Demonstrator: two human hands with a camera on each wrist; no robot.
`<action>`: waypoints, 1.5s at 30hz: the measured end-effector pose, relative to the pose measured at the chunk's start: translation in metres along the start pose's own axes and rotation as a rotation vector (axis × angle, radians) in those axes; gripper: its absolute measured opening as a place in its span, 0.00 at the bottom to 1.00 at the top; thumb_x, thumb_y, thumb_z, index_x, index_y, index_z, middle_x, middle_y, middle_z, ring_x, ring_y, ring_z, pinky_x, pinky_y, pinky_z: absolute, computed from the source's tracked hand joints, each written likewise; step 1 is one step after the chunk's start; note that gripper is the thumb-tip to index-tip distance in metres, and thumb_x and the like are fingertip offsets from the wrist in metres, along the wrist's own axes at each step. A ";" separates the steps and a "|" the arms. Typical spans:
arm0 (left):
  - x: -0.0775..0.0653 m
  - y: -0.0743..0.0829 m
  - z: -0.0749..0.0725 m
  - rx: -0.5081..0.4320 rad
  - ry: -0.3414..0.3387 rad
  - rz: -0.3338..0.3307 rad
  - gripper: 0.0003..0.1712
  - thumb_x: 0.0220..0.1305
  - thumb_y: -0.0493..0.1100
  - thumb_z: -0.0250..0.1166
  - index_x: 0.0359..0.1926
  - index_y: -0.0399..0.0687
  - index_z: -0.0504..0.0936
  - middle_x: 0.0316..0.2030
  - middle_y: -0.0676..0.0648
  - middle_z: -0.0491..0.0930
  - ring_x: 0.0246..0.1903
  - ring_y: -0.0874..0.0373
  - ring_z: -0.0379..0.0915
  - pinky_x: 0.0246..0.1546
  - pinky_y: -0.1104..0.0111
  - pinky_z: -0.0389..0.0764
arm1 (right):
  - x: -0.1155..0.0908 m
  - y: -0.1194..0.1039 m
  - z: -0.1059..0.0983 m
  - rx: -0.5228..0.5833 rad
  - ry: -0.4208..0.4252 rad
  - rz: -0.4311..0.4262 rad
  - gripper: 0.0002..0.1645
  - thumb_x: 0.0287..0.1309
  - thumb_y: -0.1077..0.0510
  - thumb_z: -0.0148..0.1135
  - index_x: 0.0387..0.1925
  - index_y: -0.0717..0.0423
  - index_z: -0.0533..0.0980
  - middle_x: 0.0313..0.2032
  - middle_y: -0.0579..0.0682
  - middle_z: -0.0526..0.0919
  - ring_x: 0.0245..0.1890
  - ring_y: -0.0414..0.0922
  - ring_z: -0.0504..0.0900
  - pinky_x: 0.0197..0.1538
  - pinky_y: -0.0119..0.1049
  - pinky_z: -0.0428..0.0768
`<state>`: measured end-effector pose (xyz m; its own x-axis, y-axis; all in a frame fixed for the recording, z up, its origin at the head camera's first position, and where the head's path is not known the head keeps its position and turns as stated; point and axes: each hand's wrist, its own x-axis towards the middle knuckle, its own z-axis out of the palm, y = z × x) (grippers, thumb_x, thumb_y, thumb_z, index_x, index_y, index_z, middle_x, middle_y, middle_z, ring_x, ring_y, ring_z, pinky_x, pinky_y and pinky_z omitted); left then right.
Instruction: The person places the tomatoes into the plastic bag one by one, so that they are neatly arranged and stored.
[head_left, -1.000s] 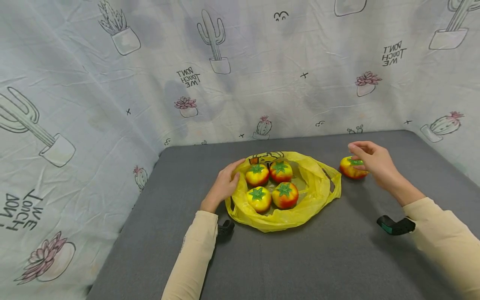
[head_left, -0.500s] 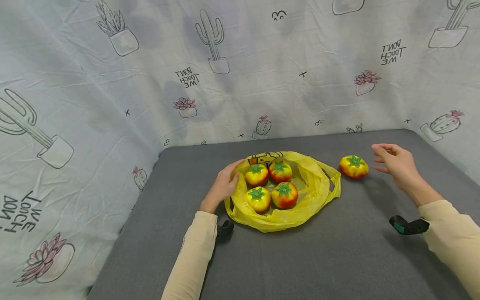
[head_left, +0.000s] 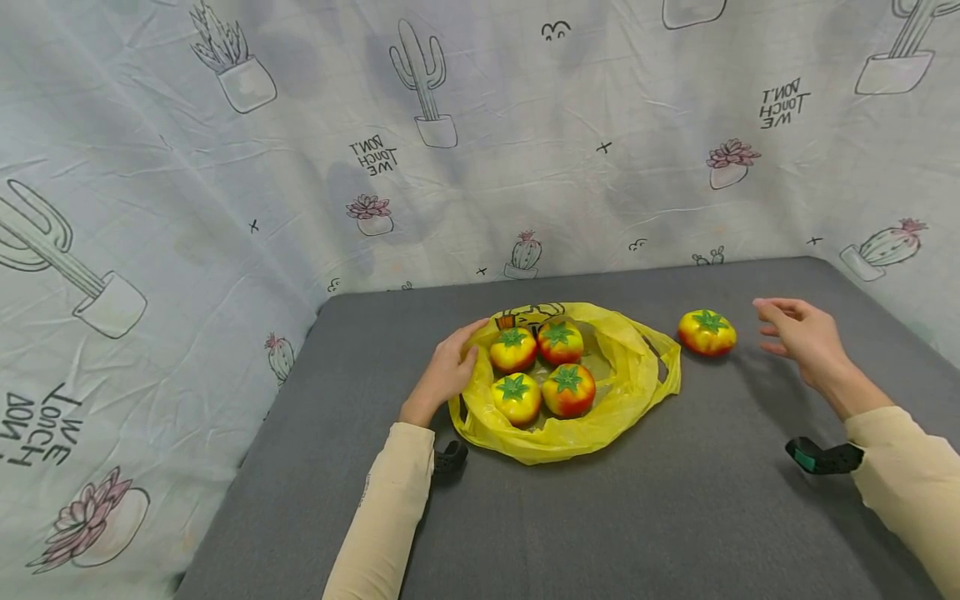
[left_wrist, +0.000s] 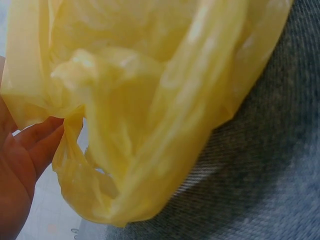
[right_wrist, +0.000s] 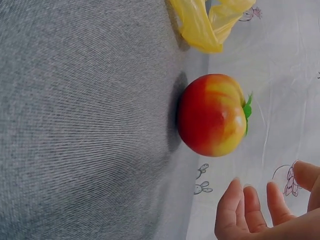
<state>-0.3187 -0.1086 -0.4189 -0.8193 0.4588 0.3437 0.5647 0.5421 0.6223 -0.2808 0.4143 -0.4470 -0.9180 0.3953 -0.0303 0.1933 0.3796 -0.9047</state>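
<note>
A yellow plastic bag (head_left: 637, 400) lies spread with its mouth up, and several red-and-yellow toy tomatoes (head_left: 570, 390) with green star-shaped tops sit inside. At its left rim, my left hand (head_left: 444, 367) holds the edge between thumb and fingers; in the left wrist view the plastic (left_wrist: 130, 150) hides part of that hand. Another tomato (head_left: 707, 332) rests on the table to the right of the bag. Just right of it, my right hand (head_left: 806, 342) hovers with loosely bent fingers, holding nothing and apart from the tomato (right_wrist: 212, 115), as the right wrist view also shows.
The grey table (head_left: 600, 525) extends in front of the bag and to both sides. Behind and at the left hangs a pale cloth (head_left: 480, 108) printed with cacti. Black wrist straps (head_left: 825, 457) jut below both forearms.
My right hand has moved right, off the lone tomato it partly covered earlier. That tomato stays in place. My left hand and the bag hold still.
</note>
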 end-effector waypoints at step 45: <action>-0.001 0.002 0.000 0.001 -0.013 -0.008 0.27 0.70 0.30 0.49 0.68 0.45 0.66 0.64 0.40 0.67 0.60 0.47 0.64 0.52 0.55 0.69 | -0.054 -0.057 0.020 0.123 -0.234 0.129 0.57 0.63 0.32 0.44 0.72 0.68 0.36 0.69 0.74 0.38 0.66 0.70 0.46 0.41 0.36 0.81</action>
<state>-0.3171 -0.1079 -0.4181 -0.8226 0.4633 0.3297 0.5581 0.5467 0.6242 -0.2495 0.3548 -0.4026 -0.9461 0.2252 -0.2330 0.2837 0.2285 -0.9313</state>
